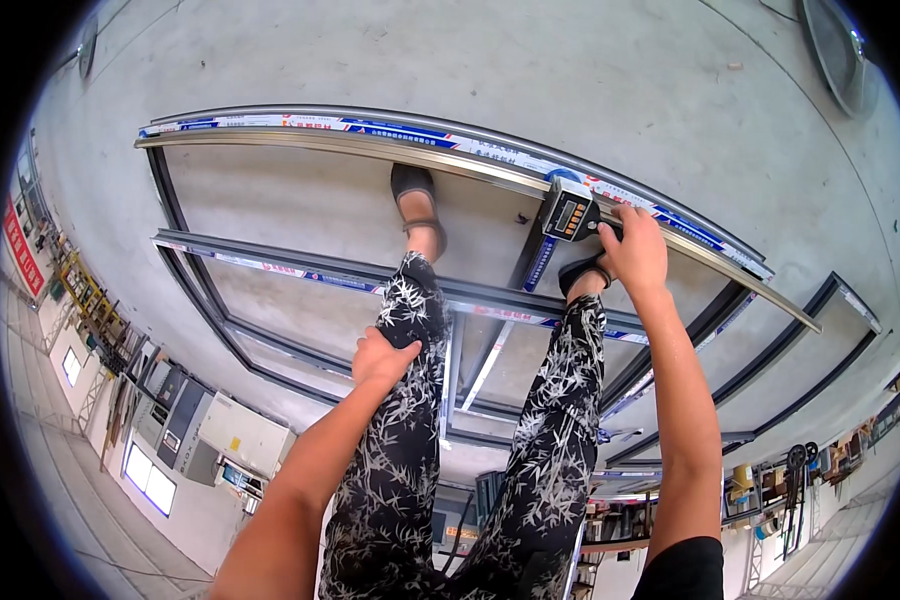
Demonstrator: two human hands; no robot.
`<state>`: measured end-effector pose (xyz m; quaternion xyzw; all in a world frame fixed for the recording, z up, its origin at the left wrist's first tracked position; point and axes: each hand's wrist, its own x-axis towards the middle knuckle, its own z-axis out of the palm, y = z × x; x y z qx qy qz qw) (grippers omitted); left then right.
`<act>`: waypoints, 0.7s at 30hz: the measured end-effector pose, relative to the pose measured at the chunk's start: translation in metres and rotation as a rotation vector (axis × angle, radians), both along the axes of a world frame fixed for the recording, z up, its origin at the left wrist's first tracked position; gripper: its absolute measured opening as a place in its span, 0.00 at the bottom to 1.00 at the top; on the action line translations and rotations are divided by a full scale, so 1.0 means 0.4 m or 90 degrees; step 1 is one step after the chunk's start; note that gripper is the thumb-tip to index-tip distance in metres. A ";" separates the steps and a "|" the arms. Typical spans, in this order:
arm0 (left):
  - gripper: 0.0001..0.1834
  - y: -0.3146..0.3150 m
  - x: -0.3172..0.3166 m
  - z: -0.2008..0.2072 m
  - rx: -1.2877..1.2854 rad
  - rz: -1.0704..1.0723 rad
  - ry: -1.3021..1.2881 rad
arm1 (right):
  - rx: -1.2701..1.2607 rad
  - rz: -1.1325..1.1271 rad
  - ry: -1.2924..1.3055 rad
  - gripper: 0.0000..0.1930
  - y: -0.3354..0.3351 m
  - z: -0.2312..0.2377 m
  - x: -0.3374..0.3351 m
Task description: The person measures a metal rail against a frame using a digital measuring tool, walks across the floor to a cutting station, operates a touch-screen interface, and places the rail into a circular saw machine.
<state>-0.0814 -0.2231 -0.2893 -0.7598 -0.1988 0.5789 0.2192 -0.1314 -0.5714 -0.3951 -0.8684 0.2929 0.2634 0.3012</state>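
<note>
Right hand (638,248) gripping a boxy device (568,211), seemingly aligning it at the far bronze strip (450,164), calls next for steadiness; left hand (382,358) rests loosely open.

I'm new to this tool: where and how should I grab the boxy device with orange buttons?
Probably by its black right end, coming from the right: it juts out beside the right hand, clear of the display and orange buttons.
</note>
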 end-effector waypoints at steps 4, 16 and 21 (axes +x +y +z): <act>0.39 -0.010 0.005 0.008 0.008 -0.006 -0.004 | 0.001 0.014 0.047 0.17 0.001 -0.006 0.010; 0.39 -0.004 -0.003 -0.005 0.014 -0.014 -0.003 | 0.020 0.052 0.008 0.23 0.001 -0.024 0.021; 0.39 0.003 -0.002 -0.006 0.017 -0.020 -0.001 | 0.020 0.063 0.008 0.22 0.002 -0.026 0.024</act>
